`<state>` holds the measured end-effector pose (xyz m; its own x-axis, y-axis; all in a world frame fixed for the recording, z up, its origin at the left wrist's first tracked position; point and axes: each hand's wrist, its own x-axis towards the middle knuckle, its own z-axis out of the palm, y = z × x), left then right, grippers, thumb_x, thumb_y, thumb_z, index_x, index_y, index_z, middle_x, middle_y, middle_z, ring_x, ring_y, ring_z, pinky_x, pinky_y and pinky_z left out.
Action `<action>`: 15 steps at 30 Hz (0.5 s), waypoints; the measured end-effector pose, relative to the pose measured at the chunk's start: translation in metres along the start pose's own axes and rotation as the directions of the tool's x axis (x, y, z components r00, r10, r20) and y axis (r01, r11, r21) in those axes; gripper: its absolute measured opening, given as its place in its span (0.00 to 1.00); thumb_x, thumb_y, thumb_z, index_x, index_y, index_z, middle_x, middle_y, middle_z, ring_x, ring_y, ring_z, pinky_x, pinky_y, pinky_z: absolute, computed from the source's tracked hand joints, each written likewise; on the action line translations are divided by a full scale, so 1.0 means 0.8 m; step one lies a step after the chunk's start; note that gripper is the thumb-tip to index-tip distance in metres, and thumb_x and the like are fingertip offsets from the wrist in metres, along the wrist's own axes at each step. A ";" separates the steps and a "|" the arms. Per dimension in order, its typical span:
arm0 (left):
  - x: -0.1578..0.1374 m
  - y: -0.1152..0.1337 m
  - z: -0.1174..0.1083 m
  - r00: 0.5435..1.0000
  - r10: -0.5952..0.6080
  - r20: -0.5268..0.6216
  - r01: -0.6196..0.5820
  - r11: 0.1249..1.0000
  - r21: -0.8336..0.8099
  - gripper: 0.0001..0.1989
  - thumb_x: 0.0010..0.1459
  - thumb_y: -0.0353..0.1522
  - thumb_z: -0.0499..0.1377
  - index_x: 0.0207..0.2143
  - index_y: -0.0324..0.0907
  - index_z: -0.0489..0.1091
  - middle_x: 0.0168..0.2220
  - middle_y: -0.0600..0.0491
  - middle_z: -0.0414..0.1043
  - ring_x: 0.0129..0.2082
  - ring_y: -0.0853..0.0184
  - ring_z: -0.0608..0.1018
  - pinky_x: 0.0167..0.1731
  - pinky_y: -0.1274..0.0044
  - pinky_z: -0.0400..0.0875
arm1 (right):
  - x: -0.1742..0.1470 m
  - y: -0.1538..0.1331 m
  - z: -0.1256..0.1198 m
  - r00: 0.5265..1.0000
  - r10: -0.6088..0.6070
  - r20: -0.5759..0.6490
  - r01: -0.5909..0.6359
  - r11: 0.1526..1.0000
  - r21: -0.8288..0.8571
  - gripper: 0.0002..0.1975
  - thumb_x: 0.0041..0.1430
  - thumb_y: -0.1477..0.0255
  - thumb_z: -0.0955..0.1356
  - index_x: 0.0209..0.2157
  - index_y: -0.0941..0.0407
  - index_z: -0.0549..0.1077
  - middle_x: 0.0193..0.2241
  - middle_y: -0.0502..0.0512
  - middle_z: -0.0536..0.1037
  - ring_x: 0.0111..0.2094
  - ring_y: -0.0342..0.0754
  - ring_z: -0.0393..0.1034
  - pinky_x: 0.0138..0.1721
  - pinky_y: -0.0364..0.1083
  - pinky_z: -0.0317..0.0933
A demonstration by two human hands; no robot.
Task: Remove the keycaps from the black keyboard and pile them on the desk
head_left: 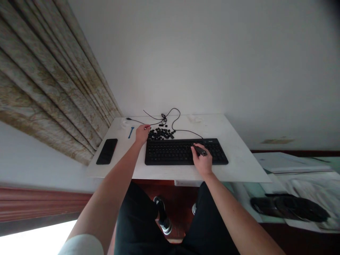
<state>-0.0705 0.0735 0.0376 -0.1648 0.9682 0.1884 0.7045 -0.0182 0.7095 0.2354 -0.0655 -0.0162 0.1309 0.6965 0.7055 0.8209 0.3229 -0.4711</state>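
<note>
A black keyboard (170,158) lies along the front of the white table. My right hand (204,163) is over its right half, closed around a dark pen-shaped tool (199,150) whose tip points down and left at the keys. Behind the keyboard's left end is a pile of loose black keycaps (161,134). My left hand (142,134) is at the left edge of that pile, thumb and fingers drawn together in a pinch. What sits between those fingertips, if anything, is too small to make out.
Left of the pile lies a small blue tool (131,132), with a black phone (106,151) nearer the table's left edge. A black cable (186,130) runs from the keyboard to a tied bundle by the wall. Patterned curtains (66,71) hang at left; a dark bag-like item (292,207) rests at lower right.
</note>
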 end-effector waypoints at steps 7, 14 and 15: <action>-0.008 0.001 0.017 0.999 -0.033 0.017 0.032 0.995 0.093 0.16 0.60 0.28 0.56 0.48 0.41 0.76 0.46 0.46 0.78 0.48 0.61 0.77 0.53 0.70 0.70 | 0.001 0.000 -0.001 0.998 0.068 0.003 -0.068 0.998 0.013 0.16 0.69 0.59 0.63 0.44 0.56 0.76 0.41 0.61 0.82 0.41 0.55 0.78 0.46 0.53 0.70; -0.115 -0.019 0.010 0.963 0.265 -0.038 -0.268 0.956 -0.123 0.13 0.59 0.24 0.54 0.40 0.43 0.76 0.41 0.49 0.76 0.44 0.63 0.77 0.51 0.69 0.73 | 0.002 0.000 -0.002 0.986 0.163 0.045 -0.165 0.986 0.023 0.20 0.68 0.56 0.62 0.45 0.55 0.75 0.41 0.62 0.82 0.41 0.56 0.79 0.45 0.52 0.70; -0.130 -0.021 0.009 0.959 0.281 -0.039 -0.283 0.949 -0.137 0.13 0.59 0.24 0.54 0.39 0.44 0.76 0.41 0.50 0.76 0.45 0.63 0.77 0.51 0.68 0.73 | 0.002 0.000 -0.002 0.984 0.171 0.044 -0.173 0.985 0.022 0.20 0.68 0.55 0.62 0.45 0.55 0.75 0.41 0.62 0.82 0.41 0.56 0.79 0.45 0.52 0.70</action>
<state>-0.0603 -0.0253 0.0009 0.0128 0.9136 0.4063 0.6205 -0.3259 0.7132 0.2361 -0.0656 -0.0143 0.2451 0.7691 0.5903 0.7738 0.2116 -0.5971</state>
